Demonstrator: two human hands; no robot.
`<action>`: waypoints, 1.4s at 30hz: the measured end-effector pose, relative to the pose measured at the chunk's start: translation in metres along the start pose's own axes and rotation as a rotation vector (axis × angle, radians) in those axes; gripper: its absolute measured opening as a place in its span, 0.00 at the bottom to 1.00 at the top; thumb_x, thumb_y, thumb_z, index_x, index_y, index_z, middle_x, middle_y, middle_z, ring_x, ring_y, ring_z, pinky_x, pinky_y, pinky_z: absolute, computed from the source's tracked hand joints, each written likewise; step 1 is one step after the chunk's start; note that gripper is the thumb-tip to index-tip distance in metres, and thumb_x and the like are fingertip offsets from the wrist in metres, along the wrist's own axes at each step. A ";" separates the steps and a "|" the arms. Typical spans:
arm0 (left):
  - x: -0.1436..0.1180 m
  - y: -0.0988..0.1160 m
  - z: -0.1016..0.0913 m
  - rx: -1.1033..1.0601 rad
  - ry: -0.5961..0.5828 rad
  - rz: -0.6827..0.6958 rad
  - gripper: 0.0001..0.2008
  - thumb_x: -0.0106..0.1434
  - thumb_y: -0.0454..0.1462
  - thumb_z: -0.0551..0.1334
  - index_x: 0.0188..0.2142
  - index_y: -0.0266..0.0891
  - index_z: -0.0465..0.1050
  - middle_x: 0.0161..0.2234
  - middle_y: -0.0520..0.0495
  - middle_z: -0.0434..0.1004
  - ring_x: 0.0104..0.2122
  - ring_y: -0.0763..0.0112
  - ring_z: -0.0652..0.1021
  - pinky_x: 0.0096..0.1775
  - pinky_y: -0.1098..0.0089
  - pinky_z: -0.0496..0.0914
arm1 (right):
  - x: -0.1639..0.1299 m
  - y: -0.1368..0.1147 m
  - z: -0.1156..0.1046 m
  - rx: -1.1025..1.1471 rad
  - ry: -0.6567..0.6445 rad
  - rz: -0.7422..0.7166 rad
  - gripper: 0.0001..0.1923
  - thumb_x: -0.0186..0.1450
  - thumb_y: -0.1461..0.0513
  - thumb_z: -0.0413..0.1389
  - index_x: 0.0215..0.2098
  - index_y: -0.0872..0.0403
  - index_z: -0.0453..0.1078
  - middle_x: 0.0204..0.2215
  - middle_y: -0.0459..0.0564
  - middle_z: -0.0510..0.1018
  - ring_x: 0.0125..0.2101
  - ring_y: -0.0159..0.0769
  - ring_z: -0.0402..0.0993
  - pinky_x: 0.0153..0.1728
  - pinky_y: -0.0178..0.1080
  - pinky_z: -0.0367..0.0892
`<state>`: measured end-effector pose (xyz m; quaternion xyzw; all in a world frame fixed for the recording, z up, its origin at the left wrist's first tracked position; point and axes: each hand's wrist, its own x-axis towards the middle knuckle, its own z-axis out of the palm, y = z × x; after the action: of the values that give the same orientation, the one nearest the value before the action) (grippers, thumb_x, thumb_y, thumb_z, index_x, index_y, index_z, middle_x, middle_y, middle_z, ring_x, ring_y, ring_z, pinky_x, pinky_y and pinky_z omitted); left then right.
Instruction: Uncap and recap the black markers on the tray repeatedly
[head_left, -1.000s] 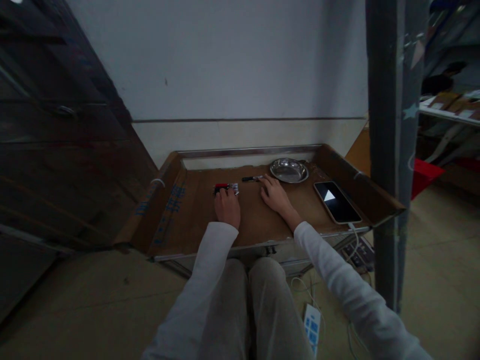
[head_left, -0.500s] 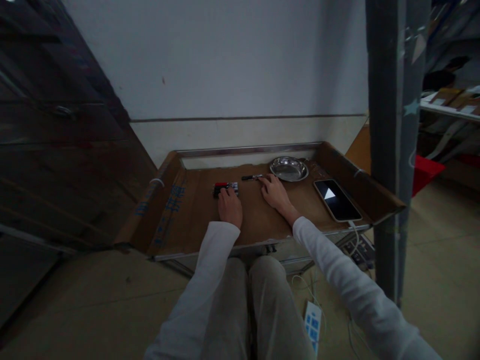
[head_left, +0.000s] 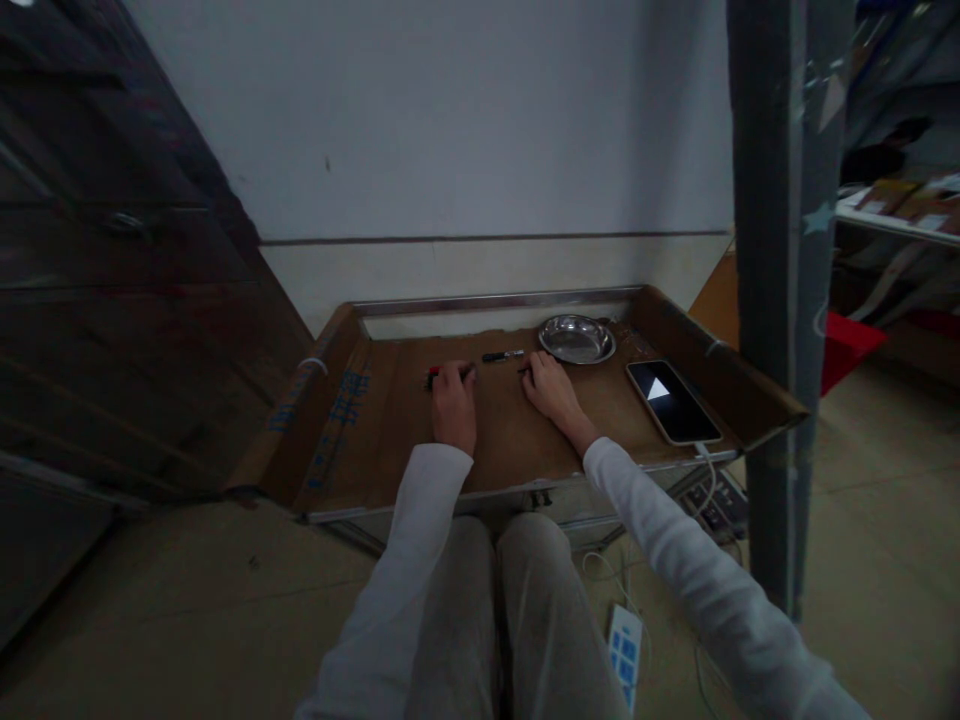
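My left hand [head_left: 454, 405] is closed over a bundle of markers [head_left: 433, 375]. Only a red and dark end at the left and a dark end at the right show past its fingers. A single black and silver marker [head_left: 502, 356] lies flat on the cardboard, between and a little beyond both hands. Just right of it, my right hand [head_left: 551, 388] rests low with its fingertips pinched. A tiny dark bit shows at those fingertips, too small to name. Behind that hand sits a round metal dish [head_left: 577, 340], apart from the fingers.
A phone [head_left: 673, 401] with a white cable lies at the tray's right. Cardboard side walls [head_left: 742, 385] bound the lined tabletop [head_left: 397, 440]. A grey post [head_left: 780, 300] stands close on the right. On the floor lies a power strip [head_left: 625, 645].
My left hand has moved forward and wrapped over the marker bundle, covering most of it. My right fingertips have drawn back off the single marker, which stays lying in place.
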<state>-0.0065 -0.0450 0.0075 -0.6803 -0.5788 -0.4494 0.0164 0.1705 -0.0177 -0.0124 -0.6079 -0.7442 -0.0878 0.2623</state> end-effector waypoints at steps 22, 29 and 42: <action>-0.006 -0.007 0.005 0.280 -0.209 -0.056 0.07 0.64 0.31 0.55 0.42 0.34 0.68 0.44 0.40 0.64 0.44 0.64 0.70 0.46 0.65 0.68 | 0.001 0.006 0.007 0.036 0.048 -0.007 0.07 0.64 0.67 0.46 0.37 0.58 0.66 0.37 0.57 0.70 0.41 0.42 0.65 0.45 0.42 0.61; -0.006 -0.007 0.007 0.281 -0.173 0.008 0.09 0.62 0.28 0.53 0.43 0.32 0.65 0.44 0.37 0.64 0.45 0.63 0.70 0.47 0.63 0.67 | 0.000 0.008 0.007 0.035 0.052 -0.013 0.08 0.64 0.67 0.46 0.37 0.58 0.66 0.37 0.57 0.70 0.41 0.43 0.65 0.45 0.43 0.61; 0.021 0.025 0.046 0.442 -0.296 0.310 0.14 0.65 0.29 0.46 0.44 0.31 0.67 0.44 0.36 0.68 0.45 0.57 0.69 0.45 0.60 0.63 | 0.001 0.005 0.004 0.030 0.058 -0.019 0.08 0.65 0.67 0.45 0.37 0.57 0.65 0.36 0.56 0.71 0.40 0.42 0.65 0.46 0.42 0.61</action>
<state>0.0391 -0.0117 0.0055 -0.7985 -0.5480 -0.2008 0.1478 0.1744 -0.0143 -0.0163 -0.5942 -0.7432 -0.0966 0.2920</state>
